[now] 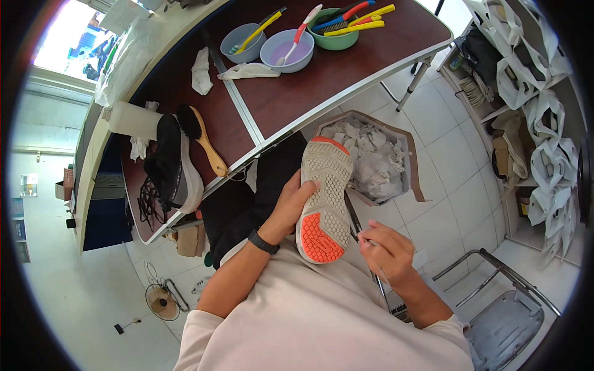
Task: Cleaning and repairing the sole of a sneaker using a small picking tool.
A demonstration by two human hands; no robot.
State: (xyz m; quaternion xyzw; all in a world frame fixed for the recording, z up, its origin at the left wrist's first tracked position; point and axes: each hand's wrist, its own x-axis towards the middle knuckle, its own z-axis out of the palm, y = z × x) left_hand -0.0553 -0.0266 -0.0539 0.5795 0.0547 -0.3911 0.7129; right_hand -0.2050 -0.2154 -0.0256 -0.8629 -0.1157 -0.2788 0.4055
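Note:
My left hand (286,207) is closed round the side of a shoe (325,201), held over my lap with its sole up. That sole is off-white with a honeycomb tread and orange patches at both ends; the upper is hidden beneath. Just right of the shoe's lower end, apart from it, my right hand (393,252) has its fingers pinched together. Something thin seems to run out below those fingers, too fine to name. A black shoe (166,164) with a white sole lies on the table at left, beside a wooden-handled brush (211,148) and dark laces (148,204).
On the dark red table (284,102) stand a grey bowl (232,44), a light blue bowl (296,59) and a green bowl (340,42) with brushes. A cardboard box (417,161) of crumpled paper sits beyond the shoe. A metal chair (504,324) is at lower right, shelves (538,176) farther right.

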